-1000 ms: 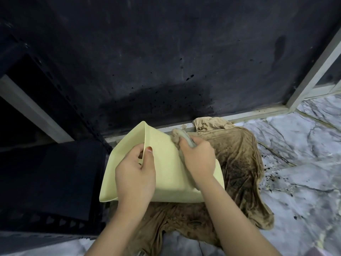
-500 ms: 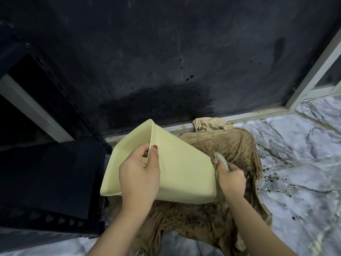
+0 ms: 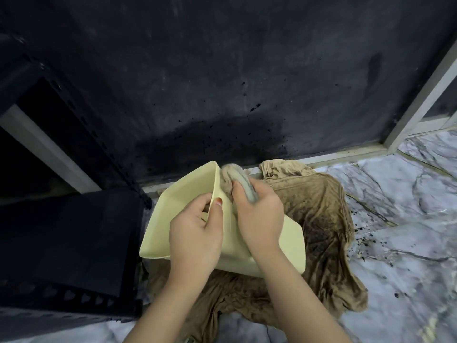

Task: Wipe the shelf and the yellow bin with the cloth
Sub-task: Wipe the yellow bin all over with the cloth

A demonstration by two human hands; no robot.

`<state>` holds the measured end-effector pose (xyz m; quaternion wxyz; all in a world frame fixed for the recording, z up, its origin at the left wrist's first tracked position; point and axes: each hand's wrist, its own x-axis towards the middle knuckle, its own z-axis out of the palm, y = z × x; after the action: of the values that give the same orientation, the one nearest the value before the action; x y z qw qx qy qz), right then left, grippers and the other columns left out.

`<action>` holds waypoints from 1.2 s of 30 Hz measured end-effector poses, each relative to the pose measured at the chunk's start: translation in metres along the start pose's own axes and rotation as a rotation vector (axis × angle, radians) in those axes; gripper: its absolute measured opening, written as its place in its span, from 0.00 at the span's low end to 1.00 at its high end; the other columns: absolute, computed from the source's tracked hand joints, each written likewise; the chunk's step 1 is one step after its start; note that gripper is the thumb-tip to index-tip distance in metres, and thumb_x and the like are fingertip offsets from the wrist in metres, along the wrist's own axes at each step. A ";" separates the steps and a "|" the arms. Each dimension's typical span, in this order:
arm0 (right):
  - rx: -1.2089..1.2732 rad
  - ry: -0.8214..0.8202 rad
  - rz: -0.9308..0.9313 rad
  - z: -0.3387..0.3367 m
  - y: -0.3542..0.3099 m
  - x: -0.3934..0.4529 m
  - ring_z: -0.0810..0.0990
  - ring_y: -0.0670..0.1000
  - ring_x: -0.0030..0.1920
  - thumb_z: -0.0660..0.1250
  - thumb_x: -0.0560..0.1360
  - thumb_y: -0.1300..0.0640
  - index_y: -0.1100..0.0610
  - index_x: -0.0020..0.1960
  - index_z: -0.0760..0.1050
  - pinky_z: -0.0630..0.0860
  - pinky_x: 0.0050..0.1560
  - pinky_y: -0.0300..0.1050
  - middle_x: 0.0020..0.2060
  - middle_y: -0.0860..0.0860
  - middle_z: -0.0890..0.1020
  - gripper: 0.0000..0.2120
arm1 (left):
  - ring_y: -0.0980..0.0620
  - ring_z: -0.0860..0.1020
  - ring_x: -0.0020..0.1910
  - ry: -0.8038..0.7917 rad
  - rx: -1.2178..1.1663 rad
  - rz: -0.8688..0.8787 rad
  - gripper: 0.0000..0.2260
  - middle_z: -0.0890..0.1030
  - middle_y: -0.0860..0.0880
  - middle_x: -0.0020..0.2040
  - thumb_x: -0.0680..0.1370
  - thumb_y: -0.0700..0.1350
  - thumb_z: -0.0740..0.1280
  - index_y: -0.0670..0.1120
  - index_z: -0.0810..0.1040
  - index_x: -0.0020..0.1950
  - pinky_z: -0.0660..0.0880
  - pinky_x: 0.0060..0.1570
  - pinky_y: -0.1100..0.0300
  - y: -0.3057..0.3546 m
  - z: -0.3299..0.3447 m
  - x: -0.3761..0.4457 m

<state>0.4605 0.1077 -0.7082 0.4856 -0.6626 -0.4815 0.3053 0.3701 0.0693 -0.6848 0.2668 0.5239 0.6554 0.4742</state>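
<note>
A big dark wall (image 3: 222,70) stands past both hands, with a darker wet-looking patch low down, just beyond the fingers. The floor (image 3: 400,219) is pale marble with grey veins; it spreads out to the right of the right hand and under the arms, and it has small black specks on it. A black shelf (image 3: 64,243) sits to the left of the left hand, low and flat, with a strip of holes along its near edge. A pale frame (image 3: 420,95) runs along the foot of the wall and goes up at a slant far to the right of the hands.

A brown sheet (image 3: 321,231) lies crumpled on the floor, under the hands and out to their right. It is dirty, with dark marks.

The bin (image 3: 173,211) is pale yellow and rests tilted on the brown sheet, right beneath both hands, with its open side facing left.

The left hand (image 3: 195,238) grips the bin's edge, thumb on the outer side and fingers curled inside. The right hand (image 3: 259,214) is just beside it, almost touching it. It grips a bunched grey cloth (image 3: 237,179) and presses it on the bin's outer side, near the far corner. The cloth sticks out past the fingertips.
</note>
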 end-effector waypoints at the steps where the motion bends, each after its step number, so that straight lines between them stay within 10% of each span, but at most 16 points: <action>1: -0.003 -0.026 0.006 0.000 -0.005 0.005 0.77 0.53 0.41 0.63 0.73 0.46 0.47 0.37 0.74 0.71 0.39 0.47 0.35 0.47 0.78 0.08 | 0.57 0.64 0.18 -0.005 0.000 0.001 0.06 0.73 0.55 0.22 0.77 0.46 0.63 0.52 0.80 0.46 0.59 0.20 0.70 -0.001 0.000 0.000; 5: -0.043 -0.100 0.049 -0.004 -0.006 0.023 0.71 0.49 0.30 0.64 0.73 0.48 0.52 0.33 0.72 0.66 0.31 0.44 0.26 0.48 0.73 0.12 | 0.57 0.65 0.18 -0.036 0.004 0.003 0.07 0.74 0.59 0.22 0.77 0.46 0.62 0.55 0.79 0.44 0.60 0.21 0.70 -0.003 -0.004 0.003; 22: -0.117 0.086 0.502 -0.062 0.134 0.021 0.79 0.61 0.41 0.66 0.72 0.48 0.60 0.48 0.80 0.70 0.37 0.46 0.35 0.57 0.80 0.15 | 0.57 0.67 0.21 0.095 -0.039 -0.074 0.04 0.74 0.61 0.23 0.73 0.49 0.68 0.52 0.82 0.42 0.61 0.23 0.68 -0.008 -0.009 0.011; 32: 0.041 -0.028 0.146 -0.045 0.025 0.017 0.73 0.47 0.30 0.66 0.73 0.51 0.50 0.31 0.75 0.68 0.35 0.44 0.25 0.46 0.75 0.12 | 0.64 0.69 0.22 -0.105 -0.028 0.012 0.04 0.76 0.65 0.25 0.71 0.43 0.70 0.51 0.83 0.39 0.61 0.24 0.73 0.002 -0.006 0.014; 36: 0.135 -0.105 0.193 -0.055 -0.003 0.032 0.72 0.49 0.32 0.66 0.73 0.52 0.63 0.35 0.76 0.68 0.33 0.41 0.29 0.53 0.75 0.15 | 0.60 0.68 0.22 -0.188 -0.019 0.085 0.09 0.80 0.64 0.33 0.70 0.44 0.72 0.59 0.80 0.34 0.62 0.26 0.69 0.003 -0.005 0.014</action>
<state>0.5184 0.1188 -0.6843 0.4717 -0.6548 -0.4185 0.4167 0.3630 0.0812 -0.6779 0.3117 0.5909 0.6000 0.4401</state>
